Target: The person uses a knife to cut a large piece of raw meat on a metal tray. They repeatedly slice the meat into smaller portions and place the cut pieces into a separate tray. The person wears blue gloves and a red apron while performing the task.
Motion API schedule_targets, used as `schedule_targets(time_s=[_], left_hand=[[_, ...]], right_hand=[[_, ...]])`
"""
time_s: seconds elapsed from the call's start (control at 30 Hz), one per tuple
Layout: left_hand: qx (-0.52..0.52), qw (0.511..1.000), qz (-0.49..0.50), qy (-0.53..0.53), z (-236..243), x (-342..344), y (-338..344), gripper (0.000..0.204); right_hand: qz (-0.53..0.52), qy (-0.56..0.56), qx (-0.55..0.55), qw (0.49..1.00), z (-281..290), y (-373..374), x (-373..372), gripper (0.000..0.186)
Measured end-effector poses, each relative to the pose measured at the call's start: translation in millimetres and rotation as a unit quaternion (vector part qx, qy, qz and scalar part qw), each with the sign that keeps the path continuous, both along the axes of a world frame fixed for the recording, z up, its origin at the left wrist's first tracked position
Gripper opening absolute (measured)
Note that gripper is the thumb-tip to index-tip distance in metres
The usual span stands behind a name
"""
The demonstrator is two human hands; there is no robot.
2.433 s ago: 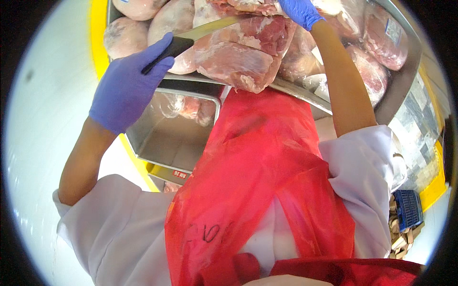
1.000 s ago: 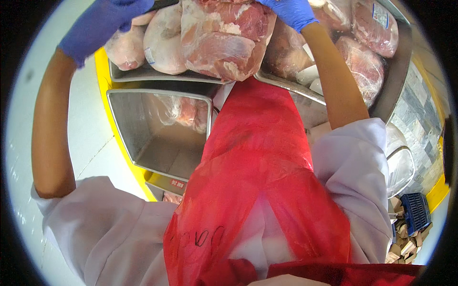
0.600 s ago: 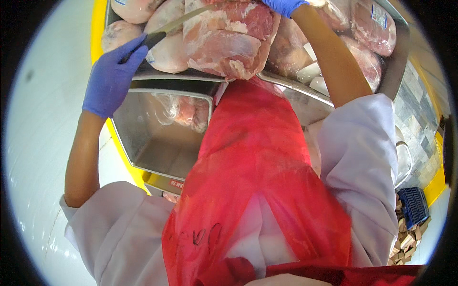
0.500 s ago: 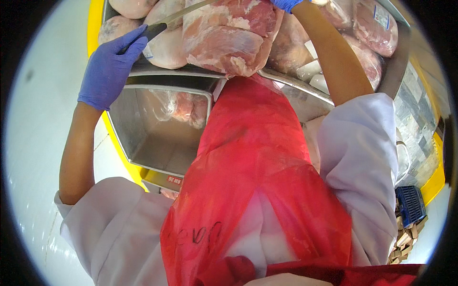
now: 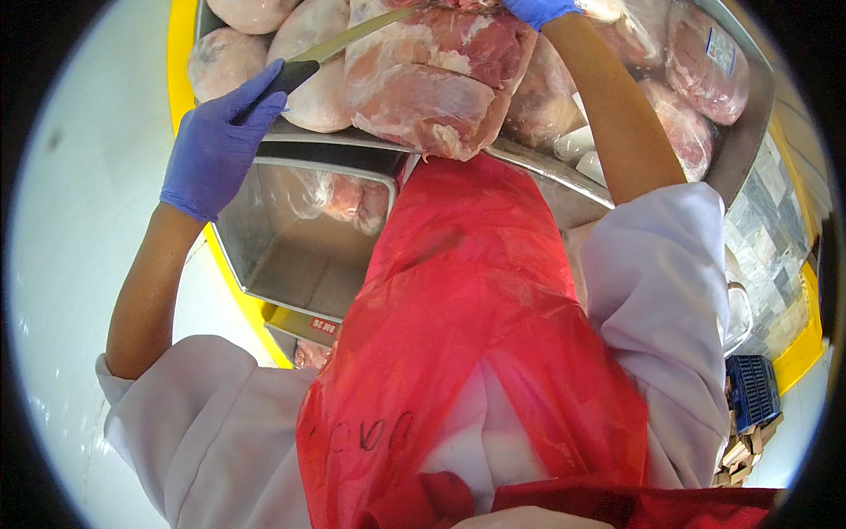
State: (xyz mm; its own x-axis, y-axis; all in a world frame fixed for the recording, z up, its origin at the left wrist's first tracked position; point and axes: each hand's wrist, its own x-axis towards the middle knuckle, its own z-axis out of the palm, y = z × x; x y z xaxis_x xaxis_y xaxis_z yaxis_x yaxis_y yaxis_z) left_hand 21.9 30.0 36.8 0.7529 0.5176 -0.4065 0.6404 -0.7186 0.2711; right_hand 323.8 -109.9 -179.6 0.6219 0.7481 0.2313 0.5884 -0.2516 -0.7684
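My left hand, in a purple glove, is closed around the black handle of a knife, whose blade angles up to the right over a large slab of raw red meat with pale fat. At the top edge, my gloved right hand touches the upper right of that slab; its fingertips are partly cropped, so its grip is unclear. Bagged cuts of meat lie left of the slab, and more lie in the tray to the right.
Below the left hand's tray is a metal bin with bagged meat at its back. Yellow edging borders a white floor. A blue crate and wooden pieces stand at the lower right, and a red apron covers my front.
About a second ago my left hand was up at the top left; it came down and right, bringing the knife blade over the slab. My right hand stayed near the slab.
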Motion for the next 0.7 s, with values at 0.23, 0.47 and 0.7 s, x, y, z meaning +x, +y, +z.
schedule_targets(time_s=[0.23, 0.47, 0.7], left_hand=[[-0.012, 0.999, 0.004, -0.031, -21, 11, -11, 0.040], [0.039, 0.985, 0.064, -0.153, -98, -34, -38, 0.049], [0.120, 0.969, 0.064, -0.206, -147, -53, -48, 0.055]], right_hand=[[0.000, 0.080, -0.019, 0.997, 4, 2, 11, 0.036], [0.014, 0.059, -0.043, 0.997, 2, 22, 16, 0.039], [-0.042, 0.017, -0.140, 0.989, 9, 37, 22, 0.047]])
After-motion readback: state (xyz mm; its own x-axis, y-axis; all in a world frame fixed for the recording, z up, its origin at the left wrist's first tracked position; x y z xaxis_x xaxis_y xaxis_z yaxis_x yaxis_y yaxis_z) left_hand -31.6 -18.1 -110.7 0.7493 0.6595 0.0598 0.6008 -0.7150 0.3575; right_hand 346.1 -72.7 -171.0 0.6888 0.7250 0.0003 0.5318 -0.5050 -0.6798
